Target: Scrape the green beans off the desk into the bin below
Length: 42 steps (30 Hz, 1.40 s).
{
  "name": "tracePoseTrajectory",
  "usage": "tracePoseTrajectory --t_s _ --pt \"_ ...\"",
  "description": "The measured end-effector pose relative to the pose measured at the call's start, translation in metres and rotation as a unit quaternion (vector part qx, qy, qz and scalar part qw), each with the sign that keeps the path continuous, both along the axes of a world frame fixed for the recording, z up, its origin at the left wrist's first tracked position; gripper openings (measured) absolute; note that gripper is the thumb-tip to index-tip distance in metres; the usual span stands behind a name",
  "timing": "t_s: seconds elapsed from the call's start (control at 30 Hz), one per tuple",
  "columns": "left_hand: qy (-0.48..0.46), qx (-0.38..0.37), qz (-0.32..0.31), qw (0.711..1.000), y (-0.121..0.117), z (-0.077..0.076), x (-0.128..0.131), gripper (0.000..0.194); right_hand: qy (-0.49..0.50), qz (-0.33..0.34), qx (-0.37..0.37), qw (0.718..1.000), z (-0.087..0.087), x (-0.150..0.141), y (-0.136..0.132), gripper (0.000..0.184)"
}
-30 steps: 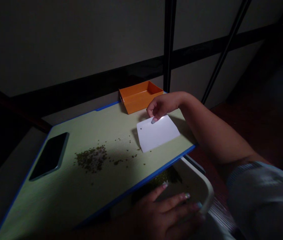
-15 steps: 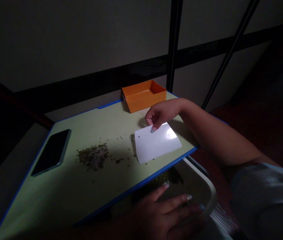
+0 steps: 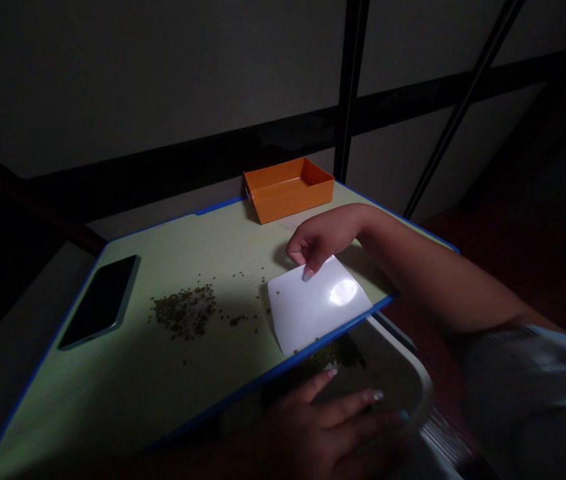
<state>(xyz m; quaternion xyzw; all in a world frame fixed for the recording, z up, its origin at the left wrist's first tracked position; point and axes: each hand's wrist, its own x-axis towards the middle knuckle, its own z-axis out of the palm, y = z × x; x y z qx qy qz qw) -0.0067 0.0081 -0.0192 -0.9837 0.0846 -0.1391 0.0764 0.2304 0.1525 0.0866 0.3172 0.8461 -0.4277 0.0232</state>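
Far left of the right hand, a dark phone [image 3: 103, 303] lies on the worktop [image 3: 233, 247]. Nearer that hand sits a patch of small dark grains [image 3: 185, 310], largely unchanged. Beyond the hand stands an orange box [image 3: 290, 197]. The right hand [image 3: 330, 233] pinches a white card [image 3: 307, 307] beneath it; the card has moved toward the person and now reaches the blue edge [image 3: 235, 393], so the few grains beside its lower side seem brought to the brink. Below, the left hand [image 3: 323, 427] stays spread over a pale-rimmed bin [image 3: 425, 380]; whether it touches, I cannot tell.
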Motion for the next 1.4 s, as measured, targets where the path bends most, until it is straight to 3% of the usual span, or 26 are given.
tracePoseTrajectory --t_s 0.37,0.6,0.87,1.17,1.4 --pt "-0.015 -0.019 0.012 1.000 -0.002 0.003 0.001 0.041 0.009 0.024 -0.036 0.999 -0.002 -0.001 0.000 0.044" --pt "-0.026 -0.003 0.006 1.000 -0.001 -0.005 -0.001 0.045 0.052 -0.009 -0.010 0.999 0.000 0.000 -0.001 0.032" --pt "-0.038 0.054 0.024 0.998 -0.001 0.000 0.001 0.040 0.142 -0.015 -0.025 0.989 -0.012 -0.026 -0.016 0.032" --pt "-0.063 0.075 0.045 0.994 -0.001 -0.012 0.001 0.048 0.177 -0.117 0.011 0.977 -0.020 -0.041 -0.021 0.024" --pt "-0.046 0.092 0.058 0.993 -0.002 0.000 0.001 0.050 0.221 -0.196 0.002 0.955 -0.016 -0.030 -0.010 0.037"
